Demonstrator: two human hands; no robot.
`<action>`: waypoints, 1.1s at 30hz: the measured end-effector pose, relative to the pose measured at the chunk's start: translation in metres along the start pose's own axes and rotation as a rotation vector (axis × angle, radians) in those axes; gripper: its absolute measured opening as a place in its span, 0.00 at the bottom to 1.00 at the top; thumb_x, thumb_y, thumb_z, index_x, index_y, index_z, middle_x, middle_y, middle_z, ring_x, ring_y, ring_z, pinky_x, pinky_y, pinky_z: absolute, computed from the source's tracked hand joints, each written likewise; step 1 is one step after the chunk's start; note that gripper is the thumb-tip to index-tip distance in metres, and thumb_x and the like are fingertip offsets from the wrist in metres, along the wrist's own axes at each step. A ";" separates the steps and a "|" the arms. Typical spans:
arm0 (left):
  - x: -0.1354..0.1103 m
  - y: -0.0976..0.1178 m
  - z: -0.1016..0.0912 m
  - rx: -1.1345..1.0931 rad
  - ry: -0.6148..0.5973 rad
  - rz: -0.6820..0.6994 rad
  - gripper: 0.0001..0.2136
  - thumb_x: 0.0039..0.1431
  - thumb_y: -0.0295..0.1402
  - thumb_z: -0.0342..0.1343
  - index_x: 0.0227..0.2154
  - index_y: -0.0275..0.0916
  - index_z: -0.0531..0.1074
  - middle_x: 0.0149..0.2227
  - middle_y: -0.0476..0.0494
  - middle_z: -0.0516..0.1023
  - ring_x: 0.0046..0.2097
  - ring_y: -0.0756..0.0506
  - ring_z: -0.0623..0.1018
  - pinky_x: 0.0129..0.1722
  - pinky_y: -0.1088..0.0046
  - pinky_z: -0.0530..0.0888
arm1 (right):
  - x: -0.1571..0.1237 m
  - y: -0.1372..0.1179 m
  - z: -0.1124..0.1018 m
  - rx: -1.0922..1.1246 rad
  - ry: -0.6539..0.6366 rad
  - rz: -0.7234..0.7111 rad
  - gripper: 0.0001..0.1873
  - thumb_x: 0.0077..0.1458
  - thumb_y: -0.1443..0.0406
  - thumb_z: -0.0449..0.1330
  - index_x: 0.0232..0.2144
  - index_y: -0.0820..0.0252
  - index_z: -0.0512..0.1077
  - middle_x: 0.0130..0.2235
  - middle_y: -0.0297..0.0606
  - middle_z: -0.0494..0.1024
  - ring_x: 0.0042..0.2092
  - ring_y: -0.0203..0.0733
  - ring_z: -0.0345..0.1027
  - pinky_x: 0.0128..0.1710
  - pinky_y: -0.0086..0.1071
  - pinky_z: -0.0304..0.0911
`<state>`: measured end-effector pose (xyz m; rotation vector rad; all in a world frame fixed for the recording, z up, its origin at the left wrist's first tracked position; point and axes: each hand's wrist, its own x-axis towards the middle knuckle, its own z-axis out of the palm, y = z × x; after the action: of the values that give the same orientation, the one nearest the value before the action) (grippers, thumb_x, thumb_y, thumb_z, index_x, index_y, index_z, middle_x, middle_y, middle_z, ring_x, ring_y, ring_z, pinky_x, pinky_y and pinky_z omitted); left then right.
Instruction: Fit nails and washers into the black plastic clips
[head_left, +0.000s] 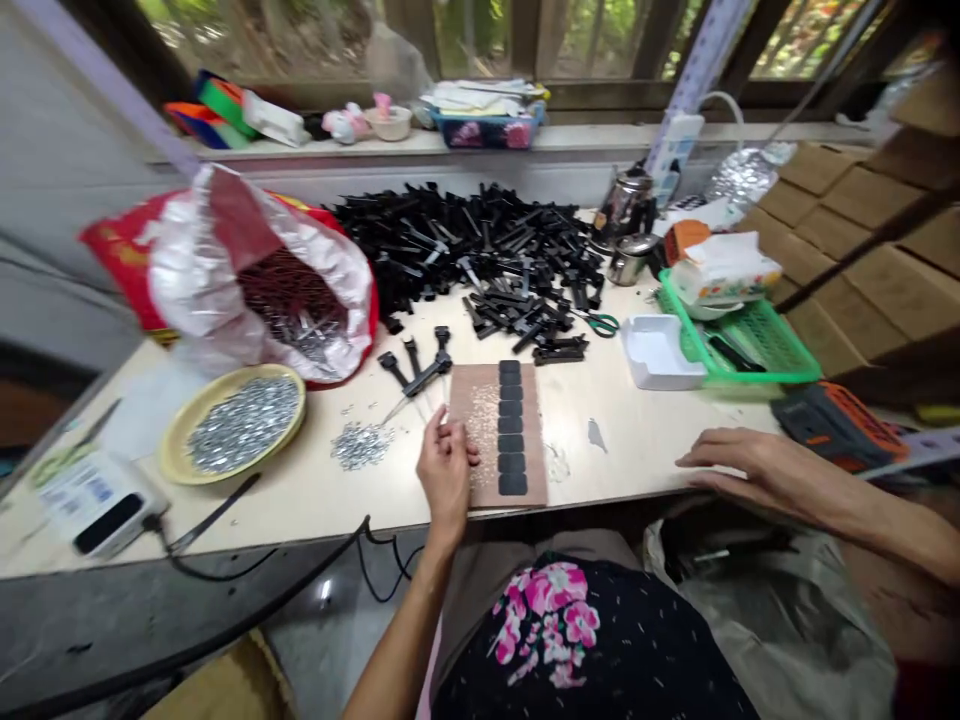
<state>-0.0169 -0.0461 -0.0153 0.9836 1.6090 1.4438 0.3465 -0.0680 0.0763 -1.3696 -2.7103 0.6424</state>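
Observation:
My left hand rests at the left edge of a brown board, its fingers curled together; whatever they may hold is too small to make out. On the board runs a column of black rounded squares, with many tiny pale bits beside it. Just beyond the hand lie several black plastic pieces with thin metal rods. A small heap of silvery metal parts is to its left. My right hand hovers at the table's front edge, fingers stretched out and holding nothing visible, above an open grey bag.
A large pile of black plastic pieces covers the back. On the left are a yellow bowl of metal parts and an open sack. At right stand a white tray, a green basket and stacked cartons.

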 end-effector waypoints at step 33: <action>0.064 -0.011 -0.092 1.303 -0.057 0.442 0.11 0.61 0.26 0.46 0.31 0.35 0.74 0.33 0.35 0.73 0.40 0.38 0.66 0.38 0.62 0.63 | 0.279 -0.143 0.061 0.411 0.551 -0.473 0.09 0.62 0.66 0.52 0.41 0.59 0.71 0.36 0.38 0.70 0.37 0.38 0.67 0.38 0.32 0.66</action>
<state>-0.1276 -0.0279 -0.0208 2.1428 2.3739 0.3986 0.0540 0.0535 0.0326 -0.6473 -2.1720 0.6139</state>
